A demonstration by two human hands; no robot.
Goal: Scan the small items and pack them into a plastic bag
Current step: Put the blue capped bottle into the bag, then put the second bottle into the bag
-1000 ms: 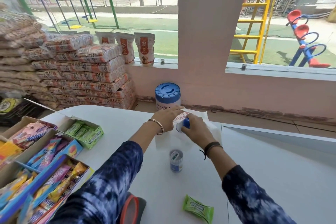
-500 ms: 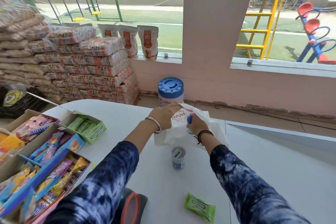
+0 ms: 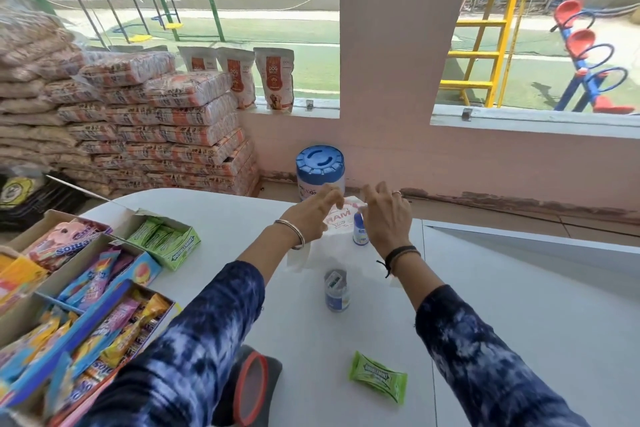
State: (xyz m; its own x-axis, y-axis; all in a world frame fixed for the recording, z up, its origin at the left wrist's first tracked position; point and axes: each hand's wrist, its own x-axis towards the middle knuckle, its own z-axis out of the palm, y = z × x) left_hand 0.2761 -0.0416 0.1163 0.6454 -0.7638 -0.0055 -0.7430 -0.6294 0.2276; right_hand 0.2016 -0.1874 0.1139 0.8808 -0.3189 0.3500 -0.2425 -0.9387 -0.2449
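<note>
Your hands work the mouth of the white plastic bag [image 3: 341, 230] toward the counter's [image 3: 519, 305] far edge; spread it wide and keep it up so the small bottle [image 3: 360, 234] inside stays in; your left hand [image 3: 313, 215] pinches the bag's rim, fingers nearly together; your right hand [image 3: 386, 218] hovers over it, fingers spread, gripping nothing that I can see; 1 bottle [image 3: 336, 291] and 1 green gum pack [image 3: 378, 381] wait on the counter nearer you.

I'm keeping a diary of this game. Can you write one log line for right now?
left hand: at bag mouth | right hand: at bag mouth | plastic bag: small bottle inside | gum pack: unpacked
</note>
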